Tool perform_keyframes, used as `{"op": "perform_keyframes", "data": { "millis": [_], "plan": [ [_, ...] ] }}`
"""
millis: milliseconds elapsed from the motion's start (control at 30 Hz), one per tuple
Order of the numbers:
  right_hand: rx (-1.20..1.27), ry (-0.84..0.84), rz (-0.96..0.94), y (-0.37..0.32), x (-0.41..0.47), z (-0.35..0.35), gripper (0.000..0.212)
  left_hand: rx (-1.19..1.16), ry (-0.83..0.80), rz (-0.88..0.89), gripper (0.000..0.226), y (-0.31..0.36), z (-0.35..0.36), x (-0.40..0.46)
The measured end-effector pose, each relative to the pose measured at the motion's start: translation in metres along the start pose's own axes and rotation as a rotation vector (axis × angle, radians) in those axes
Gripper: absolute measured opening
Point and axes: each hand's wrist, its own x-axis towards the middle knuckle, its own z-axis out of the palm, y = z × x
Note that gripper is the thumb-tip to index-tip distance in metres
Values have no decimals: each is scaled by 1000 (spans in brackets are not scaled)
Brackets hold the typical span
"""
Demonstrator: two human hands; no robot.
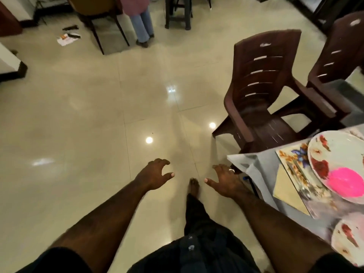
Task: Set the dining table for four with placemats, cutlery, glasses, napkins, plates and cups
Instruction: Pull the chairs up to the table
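I noted both hands empty over the floor: left hand point(155, 174) loosely curled, right hand point(226, 180) spread. The table point(262, 174) with floral plate point(334, 154) lay at three o'clock, nearest the right hand.

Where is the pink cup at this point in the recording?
In the head view the pink cup sits far right, on a floral plate over a placemat at the table's corner, just right of the empty right hand and below the brown chair.
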Motion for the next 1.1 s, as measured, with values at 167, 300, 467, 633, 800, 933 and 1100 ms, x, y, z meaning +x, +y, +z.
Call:
{"op": "perform_keyframes", "data": {
  "millis": [167, 300, 467, 633, 800, 933, 1100],
  "plan": [
    [-38, -176, -28, -27, 120, -75, 74, -140, -40, -136, 54, -12, -78, 104],
    [-33, -213, -52, -51, 211, -154, 68, -225, 22, -201, 46, -17, -154, 178],
    [37, -178, -10, -69, 338, -235, 64, -225, 32, -207, 39, -41, -230, 289],
    [135, -167, 130, -69, 451, -284, 63, -146, -39, -150, 40, -51, -307, 451],
    [326, -92, 313, -71, 513, -335, 61, -3, -135, 50, 40, 16, -405, 618],
    [481, 8, 446, -63, 559, -376, 57, 57, -185, 199, 37, 102, -461, 741],
    [585, 38, 490, -24, 654, -437, 60, 108, -243, 257, 39, 184, -486, 871]
  ]
}}
